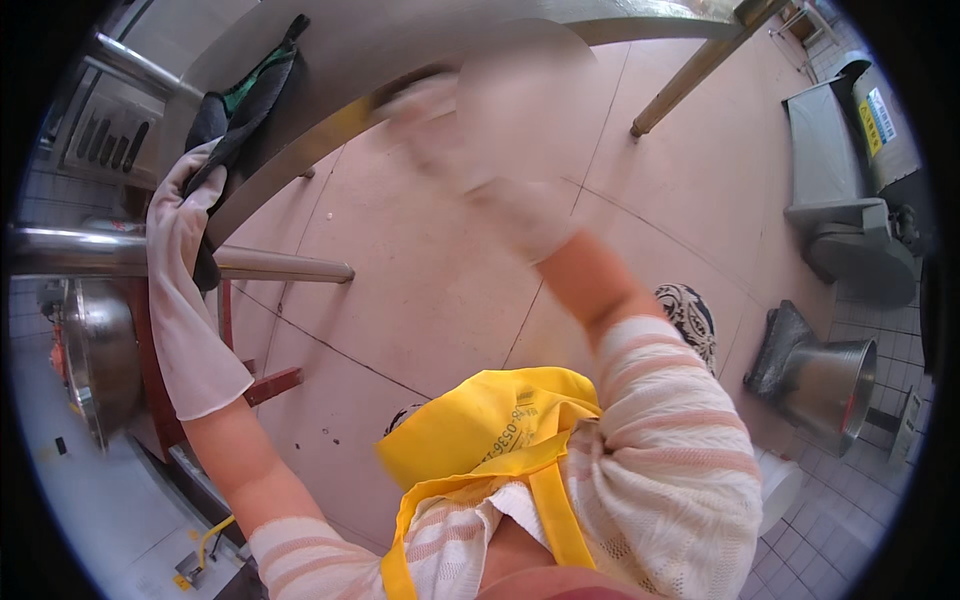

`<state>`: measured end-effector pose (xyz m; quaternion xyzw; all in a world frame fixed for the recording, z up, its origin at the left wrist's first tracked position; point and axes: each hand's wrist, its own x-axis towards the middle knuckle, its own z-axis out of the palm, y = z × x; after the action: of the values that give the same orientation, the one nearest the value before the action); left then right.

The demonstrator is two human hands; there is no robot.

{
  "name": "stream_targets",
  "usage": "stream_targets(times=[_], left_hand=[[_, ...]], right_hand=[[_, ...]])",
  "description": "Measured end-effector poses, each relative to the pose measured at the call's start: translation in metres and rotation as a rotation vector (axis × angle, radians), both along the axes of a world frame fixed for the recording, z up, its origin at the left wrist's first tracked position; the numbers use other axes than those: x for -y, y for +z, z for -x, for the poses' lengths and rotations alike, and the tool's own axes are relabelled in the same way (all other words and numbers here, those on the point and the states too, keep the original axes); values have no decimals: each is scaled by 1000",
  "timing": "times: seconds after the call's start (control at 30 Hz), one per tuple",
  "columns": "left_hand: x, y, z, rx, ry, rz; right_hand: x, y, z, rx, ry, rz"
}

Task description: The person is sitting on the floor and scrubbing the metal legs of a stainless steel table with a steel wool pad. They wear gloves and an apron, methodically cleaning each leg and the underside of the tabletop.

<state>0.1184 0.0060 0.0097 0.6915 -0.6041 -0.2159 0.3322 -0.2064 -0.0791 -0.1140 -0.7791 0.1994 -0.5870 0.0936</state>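
Observation:
My left hand [196,169], in a long pale rubber glove, grips a dark grey and green cloth-like item [251,112]. The item lies bunched on the metal table [360,45], and part of it hangs past the rim. My right hand [431,124], also in a pale glove, is strongly blurred at the table's front rim, beside something dark [409,84] and a yellow patch [352,114]. A smeared pale area covers part of this glove, so whether the right hand holds anything is unclear. A yellow apron [480,427] covers my front.
Metal table legs [675,75] stand on the pinkish floor [420,285]. At left are a knife rack [112,142], a large steel bowl [105,360] and a red metal frame [274,386]. A grey machine [832,150] and a steel bucket [832,390] are at right.

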Motion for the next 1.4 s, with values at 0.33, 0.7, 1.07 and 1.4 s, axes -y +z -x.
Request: stream_targets(times=[0.33, 0.7, 1.07, 1.4], left_hand=[[-6, 3, 20, -102, 13, 62], [-8, 15, 30, -122, 83, -55], [-16, 13, 19, -117, 59, -58], [-6, 6, 10, -110, -83, 54]], right_hand=[[-34, 4, -75, -30, 104, -208], [4, -16, -25, 296, 271, -275], [21, -10, 33, -93, 49, 29], [-30, 37, -59, -649, 63, 435]])
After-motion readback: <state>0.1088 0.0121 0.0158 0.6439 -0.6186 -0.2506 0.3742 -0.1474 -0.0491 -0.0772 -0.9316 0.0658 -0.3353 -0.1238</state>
